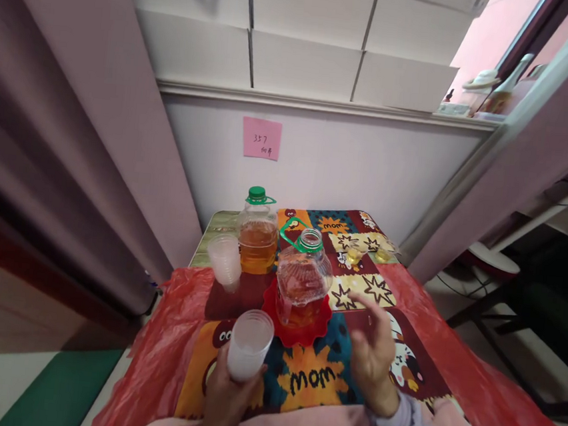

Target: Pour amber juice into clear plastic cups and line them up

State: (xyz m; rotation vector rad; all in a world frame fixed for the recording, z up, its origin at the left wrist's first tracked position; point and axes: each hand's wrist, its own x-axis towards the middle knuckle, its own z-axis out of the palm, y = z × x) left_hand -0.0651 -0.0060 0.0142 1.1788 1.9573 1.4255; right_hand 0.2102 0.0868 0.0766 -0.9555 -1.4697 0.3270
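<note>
A translucent plastic cup [250, 345], perhaps several nested together, is held by my left hand [229, 395] over the front of the table. My right hand [374, 352] hangs with fingers apart and nothing in it, right of an uncapped clear jug [302, 282]. That jug has a green handle, holds amber liquid and stands on a red scalloped dish [320, 327]. Behind it to the left is a second jug [257, 244] with a green cap and amber liquid. Beside that one leans a stack of plastic cups [225, 261].
Two small clear cups with yellowish liquid, one cup [353, 254] and another cup [383, 255], stand at the back right. A patterned cloth [313, 380] and red plastic sheet [160, 355] cover the table. A pink note [262, 138] is on the wall behind. Curtains flank both sides.
</note>
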